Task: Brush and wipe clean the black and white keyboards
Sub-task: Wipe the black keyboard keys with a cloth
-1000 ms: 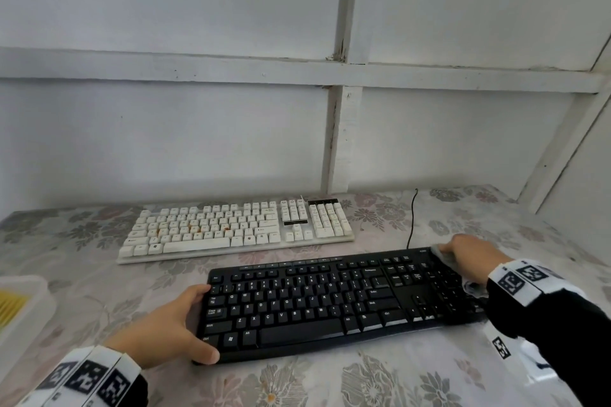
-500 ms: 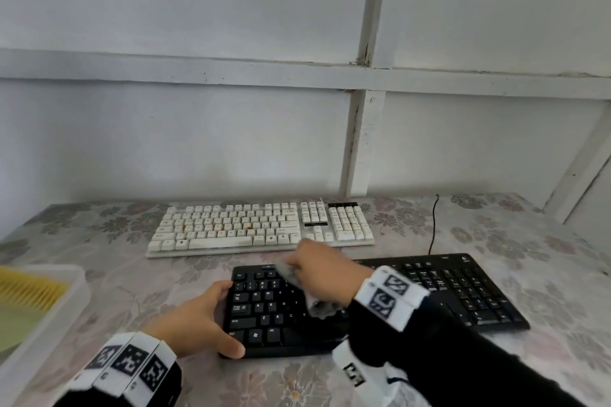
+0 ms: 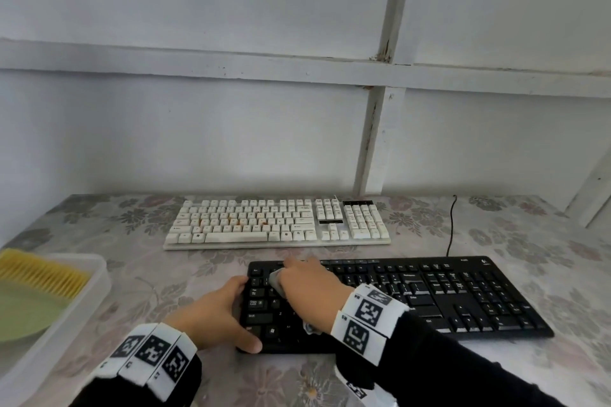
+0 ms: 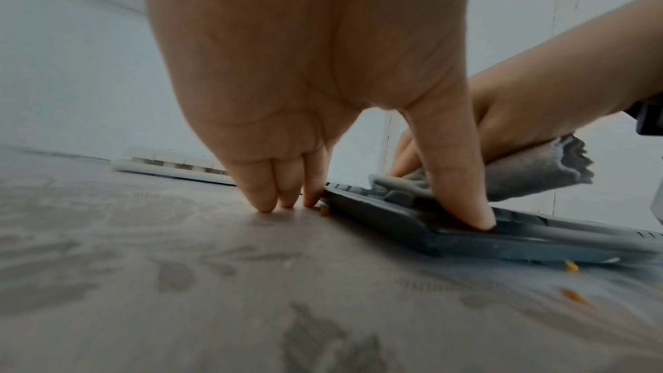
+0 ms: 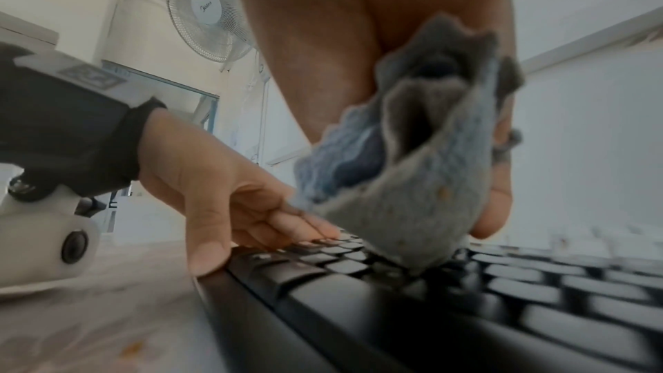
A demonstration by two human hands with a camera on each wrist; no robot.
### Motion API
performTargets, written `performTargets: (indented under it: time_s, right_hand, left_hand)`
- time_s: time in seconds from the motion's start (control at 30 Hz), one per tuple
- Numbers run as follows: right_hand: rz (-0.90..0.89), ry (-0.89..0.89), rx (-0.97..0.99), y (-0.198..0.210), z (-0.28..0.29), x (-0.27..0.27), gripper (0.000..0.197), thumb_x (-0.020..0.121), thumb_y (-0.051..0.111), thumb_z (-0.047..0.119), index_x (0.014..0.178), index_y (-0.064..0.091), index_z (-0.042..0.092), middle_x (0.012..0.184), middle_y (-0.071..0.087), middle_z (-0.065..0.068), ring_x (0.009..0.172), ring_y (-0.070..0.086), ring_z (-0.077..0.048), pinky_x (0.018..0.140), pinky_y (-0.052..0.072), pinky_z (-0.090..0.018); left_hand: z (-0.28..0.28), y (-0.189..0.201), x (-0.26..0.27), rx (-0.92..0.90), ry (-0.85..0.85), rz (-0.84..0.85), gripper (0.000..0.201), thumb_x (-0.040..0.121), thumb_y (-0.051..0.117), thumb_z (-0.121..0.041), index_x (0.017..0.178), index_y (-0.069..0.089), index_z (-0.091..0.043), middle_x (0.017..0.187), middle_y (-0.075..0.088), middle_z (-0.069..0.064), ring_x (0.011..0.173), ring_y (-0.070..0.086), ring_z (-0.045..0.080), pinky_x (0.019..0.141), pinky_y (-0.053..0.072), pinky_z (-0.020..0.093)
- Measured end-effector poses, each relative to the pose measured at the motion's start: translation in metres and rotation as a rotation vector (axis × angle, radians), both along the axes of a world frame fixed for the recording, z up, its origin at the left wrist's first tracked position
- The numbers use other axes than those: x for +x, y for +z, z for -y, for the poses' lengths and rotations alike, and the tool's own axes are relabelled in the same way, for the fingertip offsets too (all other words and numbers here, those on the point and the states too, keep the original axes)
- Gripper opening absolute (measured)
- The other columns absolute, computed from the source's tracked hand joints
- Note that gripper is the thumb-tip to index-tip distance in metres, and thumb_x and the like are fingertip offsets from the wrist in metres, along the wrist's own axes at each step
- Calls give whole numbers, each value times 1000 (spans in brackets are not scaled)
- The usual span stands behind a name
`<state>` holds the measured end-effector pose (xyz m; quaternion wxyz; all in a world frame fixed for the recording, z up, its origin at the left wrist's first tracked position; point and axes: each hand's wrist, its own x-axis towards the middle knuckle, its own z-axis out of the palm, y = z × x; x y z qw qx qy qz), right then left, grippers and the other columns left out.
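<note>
- The right hand (image 3: 309,294) has its fingers curled round a bunched grey cloth (image 5: 412,194) and presses it onto the keys at the left end of the black keyboard (image 3: 429,297).
- The left hand (image 3: 215,317) steadies that same end: its thumb lies on the front corner, and its fingers reach straight down beside the left edge, tips touching the surface (image 3: 545,258). It holds nothing.
- The black keyboard lies nearest the person, slightly angled, its cable running back toward the wall. The white keyboard (image 3: 277,223) sits just behind it, parallel and apart.
- Progress, as I judge it: wiping of the black board is under way at its left end. I can't tell how much of it is already clean.
- The white board looks untouched by either hand now, and orange specks show among its middle keys, so it likely needs both brushing and wiping.
- A few orange crumbs (image 4: 572,295) lie on the surface beside the black board's front edge.
- At far left, a pale tray (image 3: 96,287) holds something with yellow bristles (image 3: 43,274), probably the brush, and a green item I can't identify.
- The black keys look matte and dark, with legible legends; no obvious dirt shows from here.
</note>
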<state>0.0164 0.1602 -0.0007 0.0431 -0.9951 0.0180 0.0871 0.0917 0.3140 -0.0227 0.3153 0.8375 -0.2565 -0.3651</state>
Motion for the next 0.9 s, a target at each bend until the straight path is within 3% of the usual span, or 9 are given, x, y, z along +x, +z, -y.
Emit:
performTargets:
  time_s: [0.07, 0.2, 0.33, 0.4, 0.5, 0.63, 0.77, 0.83, 0.9]
  right_hand:
    - [0, 0, -18, -2, 16, -8, 27, 80, 56, -8, 82, 40, 14, 119, 45, -16, 110, 44, -36, 80, 44, -45]
    - [19, -22, -38, -5, 47, -27, 40, 71, 65, -6, 70, 33, 18, 94, 35, -5, 103, 47, -32, 76, 43, -40]
    - [-26, -143, 1, -1, 78, -43, 37, 69, 55, -6, 59, 29, 19, 77, 31, 5, 69, 38, -16, 61, 38, -24]
    - [-90, -212, -12, 7, 89, -46, 32, 79, 49, -5, 59, 36, 17, 73, 30, 6, 57, 33, -11, 52, 29, -19]
    - [-118, -197, 66, 27, 77, -40, 22, 92, 44, 8, 75, 56, 14, 76, 45, 4, 67, 49, -12, 57, 35, -16]
    - [-39, 15, 156, 38, 20, -14, 25, 96, 41, 17, 72, 48, 14, 94, 52, -4, 81, 51, -16, 58, 33, -14]
    - [-30, 199, -27, 19, -23, 21, 16, 95, 43, 7, 86, 56, 7, 94, 49, -14, 74, 42, -23, 66, 34, -32]
    - [-22, 155, -47, 6, -29, 29, 23, 97, 41, 9, 99, 63, 2, 96, 45, -14, 73, 45, -26, 71, 34, -34]
    - [-20, 82, -14, -2, -27, 30, 23, 97, 43, 9, 102, 63, 0, 97, 43, -14, 86, 49, -32, 74, 40, -36]
  left_hand:
    - [0, -1, 0, -6, 0, -2, 100, 63, 82, -12, 141, 21, -27, 108, 46, -32, 108, 49, 4, 79, 37, 11]
    - [0, -1, -1, 1, -7, 4, 100, 64, 82, -15, 142, 20, -28, 117, 45, -25, 113, 47, 6, 86, 35, 17]
    - [0, -1, -1, 4, -12, 18, 102, 64, 81, -17, 143, 17, -26, 119, 42, -22, 113, 44, 5, 88, 33, 18]
    - [0, -2, -1, 6, -7, 15, 102, 65, 81, -16, 144, 17, -26, 117, 41, -24, 112, 43, 5, 87, 33, 17]
    - [-1, -2, 0, 6, -2, 3, 106, 62, 83, -18, 144, 17, -26, 124, 43, -22, 116, 44, 7, 95, 34, 21]
    - [-2, -4, 2, 18, 4, 4, 103, 59, 84, -19, 141, 21, -28, 121, 47, -21, 116, 47, 8, 99, 36, 24]
    - [-2, -4, 4, 17, 6, 5, 96, 56, 84, -17, 135, 31, -27, 121, 56, -11, 113, 53, 11, 100, 42, 33]
    - [-2, -2, 4, 25, 0, 11, 101, 49, 85, -21, 134, 31, -27, 125, 55, -6, 116, 52, 15, 103, 41, 39]
    - [-3, -4, 4, 8, 6, -3, 110, 42, 86, -24, 138, 30, -24, 122, 56, -10, 115, 53, 13, 103, 41, 37]
